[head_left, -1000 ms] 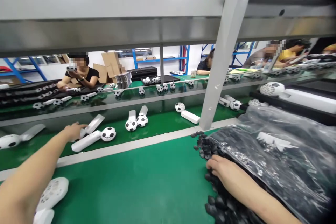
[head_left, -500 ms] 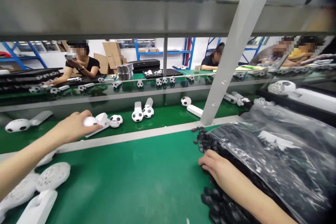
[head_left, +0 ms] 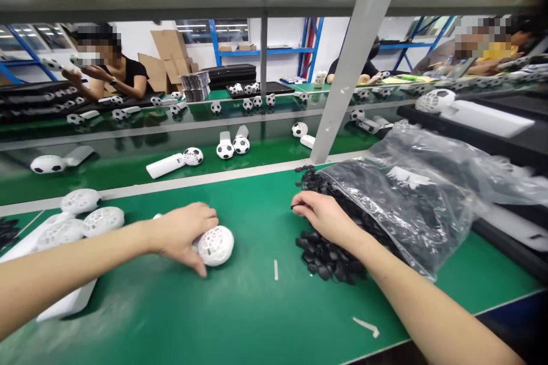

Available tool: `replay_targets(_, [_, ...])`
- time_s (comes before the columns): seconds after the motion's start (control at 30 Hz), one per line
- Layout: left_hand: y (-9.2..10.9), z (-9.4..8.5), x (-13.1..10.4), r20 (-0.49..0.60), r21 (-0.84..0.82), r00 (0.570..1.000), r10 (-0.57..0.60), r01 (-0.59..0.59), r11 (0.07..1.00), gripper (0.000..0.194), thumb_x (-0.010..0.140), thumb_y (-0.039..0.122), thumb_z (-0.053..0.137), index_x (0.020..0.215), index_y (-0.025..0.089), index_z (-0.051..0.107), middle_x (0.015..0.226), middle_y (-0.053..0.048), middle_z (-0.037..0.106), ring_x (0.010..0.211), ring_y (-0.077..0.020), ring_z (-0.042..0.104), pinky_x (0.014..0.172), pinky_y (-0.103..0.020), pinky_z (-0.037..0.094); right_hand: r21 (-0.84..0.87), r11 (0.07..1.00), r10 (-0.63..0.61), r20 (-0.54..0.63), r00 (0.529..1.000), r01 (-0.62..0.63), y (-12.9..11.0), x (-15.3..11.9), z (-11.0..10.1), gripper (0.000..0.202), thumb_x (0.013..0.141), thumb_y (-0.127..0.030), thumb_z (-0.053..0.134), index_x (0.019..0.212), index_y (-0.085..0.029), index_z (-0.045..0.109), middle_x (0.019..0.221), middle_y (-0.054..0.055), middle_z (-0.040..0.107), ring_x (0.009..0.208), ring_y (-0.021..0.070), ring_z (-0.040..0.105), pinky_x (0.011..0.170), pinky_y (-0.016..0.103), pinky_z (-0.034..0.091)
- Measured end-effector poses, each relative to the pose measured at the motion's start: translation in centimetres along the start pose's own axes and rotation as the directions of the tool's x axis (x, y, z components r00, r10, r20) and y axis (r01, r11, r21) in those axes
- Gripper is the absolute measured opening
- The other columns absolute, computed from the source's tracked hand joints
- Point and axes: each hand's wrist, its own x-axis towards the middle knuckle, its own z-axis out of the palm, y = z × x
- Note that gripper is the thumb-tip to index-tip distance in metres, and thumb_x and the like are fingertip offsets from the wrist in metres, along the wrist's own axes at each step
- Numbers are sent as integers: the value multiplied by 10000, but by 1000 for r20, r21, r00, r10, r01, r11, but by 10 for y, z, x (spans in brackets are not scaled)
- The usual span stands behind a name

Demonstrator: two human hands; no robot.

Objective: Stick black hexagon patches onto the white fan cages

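Note:
My left hand point(head_left: 186, 234) is closed on a white soccer-ball device point(head_left: 217, 246) low over the green work surface. Its openwork ball shows no black patches on the visible side, and the hand covers most of its handle. At the edge of a heap of small black pieces point(head_left: 329, 256), my right hand point(head_left: 321, 214) pinches one small black piece point(head_left: 293, 207) between thumb and fingers. A clear plastic bag point(head_left: 398, 194) of these pieces lies just beyond that hand.
Several all-white ball devices point(head_left: 103, 221) lie at left. Black-and-white ones point(head_left: 193, 156) rest on the green belt point(head_left: 265, 168) behind the metal strip. A slanted metal post point(head_left: 342, 85) rises ahead. Black trays point(head_left: 411, 114) stand at right. Co-workers point(head_left: 124, 71) sit across the line.
My left hand has come back from the belt, leaving a black-and-white device there, and now holds an all-white one. My right hand now shows a black piece at its fingertips. The view has tilted down.

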Motion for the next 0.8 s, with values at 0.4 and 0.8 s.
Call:
replay_targets(0.4, [62, 38, 69, -152, -417, 810, -566, 467, 780, 811, 762, 540, 480, 1390, 201, 94, 1276, -141, 462, 1138, -334, 461, 874, -438, 403, 305, 943, -129, -29, 991, 131, -22, -9, 10, 47, 801, -172, 566, 784, -196, 602, 819, 7, 559, 780, 132, 528, 734, 261, 420])
replay_targets(0.8, [61, 33, 82, -332, -513, 842, -426, 218, 830, 614, 711, 453, 599, 1251, 254, 385, 1198, -73, 505, 1072, -266, 493, 852, -386, 429, 390, 916, -72, -64, 995, 91, -18, 2, 41, 160, 695, -173, 674, 686, -183, 515, 1149, 35, 424, 1139, 194, 388, 981, 373, 313])
